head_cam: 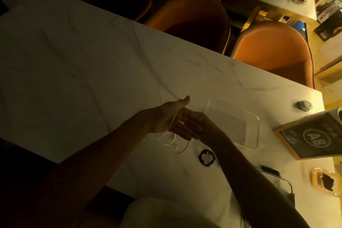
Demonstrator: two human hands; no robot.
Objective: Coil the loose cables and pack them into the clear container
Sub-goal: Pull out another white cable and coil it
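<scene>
A thin white cable [174, 146] runs over the base of my left thumb, across the palm, and hangs in loose loops onto the marble table. My left hand [166, 116] is held out over the table with thumb up and fingers straight. My right hand [199, 119] reaches in from the right and meets the left palm, its fingertips pinching the cable there; they are partly hidden. The clear container [256, 131] lies empty just right of both hands. A black cable [206, 157], coiled into a small ring, lies on the table below my right wrist.
A dark framed sign marked A8 [314, 139] stands right of the container, with a small metal object [304, 105] behind it. A second clear tray [283, 181] and a dark plug sit at the near right. Orange chairs [273, 48] line the table's far edge.
</scene>
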